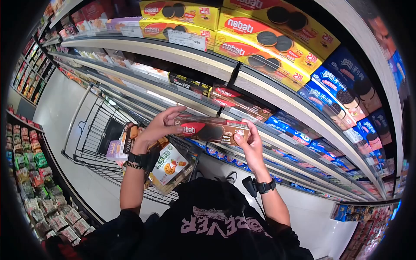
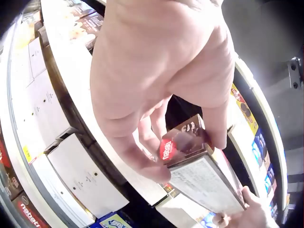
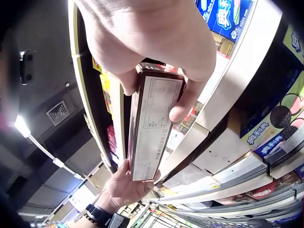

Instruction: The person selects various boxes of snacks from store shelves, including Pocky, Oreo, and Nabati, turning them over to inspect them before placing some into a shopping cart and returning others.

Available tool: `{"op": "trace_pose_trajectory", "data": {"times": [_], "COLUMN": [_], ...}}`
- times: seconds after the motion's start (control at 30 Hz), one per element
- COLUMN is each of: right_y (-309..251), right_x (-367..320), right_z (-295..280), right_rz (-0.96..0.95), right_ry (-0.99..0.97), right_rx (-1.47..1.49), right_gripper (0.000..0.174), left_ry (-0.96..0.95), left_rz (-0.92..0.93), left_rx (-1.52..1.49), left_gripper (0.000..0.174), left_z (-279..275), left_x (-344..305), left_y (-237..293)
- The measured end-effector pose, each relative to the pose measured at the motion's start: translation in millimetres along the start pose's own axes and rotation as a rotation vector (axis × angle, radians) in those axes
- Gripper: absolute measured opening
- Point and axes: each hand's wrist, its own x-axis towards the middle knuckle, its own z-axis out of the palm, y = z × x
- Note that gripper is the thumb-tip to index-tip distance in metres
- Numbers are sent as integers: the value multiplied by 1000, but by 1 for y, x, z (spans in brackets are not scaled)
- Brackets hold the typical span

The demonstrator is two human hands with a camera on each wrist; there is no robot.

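Note:
A long brown Nabati box (image 1: 212, 131) is held level between both hands in the head view. The left hand (image 1: 161, 128) pinches its left end, thumb on the front face. At the other end the right hand (image 1: 251, 143) grips it, thumb on the lower right corner. Seen from the left wrist, the left hand (image 2: 161, 71) has fingers and thumb on either side of the box's end (image 2: 185, 140). A white printed label panel covers one side of the box (image 3: 154, 114) in the right wrist view, with the right hand (image 3: 152, 38) round its near end.
Shelves (image 1: 190, 56) of biscuit boxes curve across the front and right, with yellow Nabati packs (image 1: 260, 43) and blue packs (image 1: 333, 86). A wire shopping cart (image 1: 95, 143) holding several packages, one a white-green pack (image 1: 169, 164), stands at the left. Another product rack (image 1: 34, 173) lines the far left.

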Motion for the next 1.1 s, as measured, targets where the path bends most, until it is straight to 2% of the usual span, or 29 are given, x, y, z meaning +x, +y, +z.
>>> {"op": "trace_pose_trajectory", "data": {"times": [0.17,0.2,0.23,0.3,0.37,0.4,0.47,0.57,0.63,0.7,0.77,0.8,0.87,0.97,1.0,1.1], "right_y": [2,-1,-8,-24,-36,-41,-42,-25,-10,1,8,13,22,29,30,27], "right_x": [-5,-6,-7,-10,-12,-15,-22,-42,-60,-79,-98,-105,-116,-125,-127,-128], "right_z": [-1,-2,-5,-13,-16,-17,-25,-42,-59,-72,-85,-92,-102,-109,-111,-108], "right_rz": [-109,-145,-147,-299,-371,-398,-434,-336,-276,-249,-67,-67,-24,1,-11,-16], "right_ry": [3,19,26,57,133,168,217,202,176,179,166,173,206,221,230,242], "right_rx": [-12,-63,-65,-490,-489,-497,-527,-547,-665,-653,-661,-662,-658,-646,-671,-692], "right_gripper": [64,72,72,75,70,68,65,53,46,42,39,39,35,32,30,29], "left_ry": [58,66,73,39,-22,28,-13,55,99,93,125,118,77,147,109,102], "left_rz": [-40,57,155,180,300,348,435,433,444,501,488,489,371,390,424,355], "left_rx": [51,83,114,111,33,48,113,155,144,169,180,178,239,411,358,408], "left_gripper": [70,70,70,71,72,73,66,64,63,59,54,54,45,35,32,32], "left_z": [12,13,14,9,7,6,-13,-31,-43,-42,-40,-39,-31,-13,-10,0], "left_x": [-4,-1,2,14,27,34,49,59,68,79,91,98,110,124,131,140], "left_y": [-2,1,3,12,33,40,46,54,54,59,57,57,58,58,52,49]}}
